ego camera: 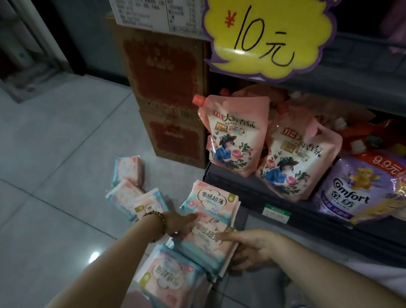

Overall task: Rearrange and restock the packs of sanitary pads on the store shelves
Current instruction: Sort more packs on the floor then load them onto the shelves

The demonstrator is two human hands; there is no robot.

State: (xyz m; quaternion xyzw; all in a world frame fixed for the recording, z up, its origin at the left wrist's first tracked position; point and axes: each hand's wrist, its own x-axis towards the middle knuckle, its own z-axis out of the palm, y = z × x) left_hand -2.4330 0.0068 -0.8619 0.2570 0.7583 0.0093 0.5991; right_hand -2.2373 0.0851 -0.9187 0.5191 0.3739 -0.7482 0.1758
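Most fingers of R hand [251, 247] hidden under pad packs [204, 247], yellow price sign [270, 27] cut off at top, white label [157, 3] txt blurred.

The scene is dim. A small white glare spot lies on the floor [43, 176] at near left. Above the upper shelf [365, 52] it is almost black; edges bend and blur.

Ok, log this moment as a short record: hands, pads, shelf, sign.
left hand: rests against the side of the pad stack
right hand: grips the pad stack, one finger on top
loose packs: several on the floor
shelf: pink pouches, purple bag
sign: yellow, reads 10
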